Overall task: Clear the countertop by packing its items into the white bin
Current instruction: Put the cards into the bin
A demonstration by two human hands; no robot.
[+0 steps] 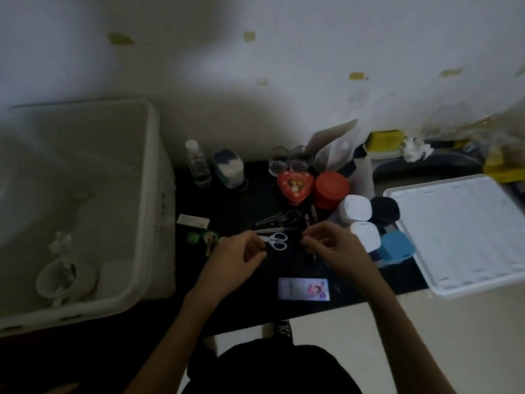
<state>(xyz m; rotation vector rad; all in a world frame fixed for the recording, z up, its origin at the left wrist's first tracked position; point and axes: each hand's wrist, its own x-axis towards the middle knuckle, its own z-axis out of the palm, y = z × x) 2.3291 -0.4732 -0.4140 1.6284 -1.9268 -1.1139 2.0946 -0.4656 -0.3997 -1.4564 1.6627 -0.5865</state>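
Scissors (277,241) lie on the dark tabletop (255,200) just beyond my left hand (238,260), blades pointing left under its curled fingers, my right hand (332,248) likewise curled nearby, grip unclear, white bin (150,194) far left.

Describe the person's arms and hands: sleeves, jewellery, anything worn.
Both forearms are bare up to the frame's lower edge; no sleeve shows. The left hand and right hand wear no gloves, and no watch, bracelet or ring is visible, though the picture is dim and soft. Dark clothing covers the lap below.
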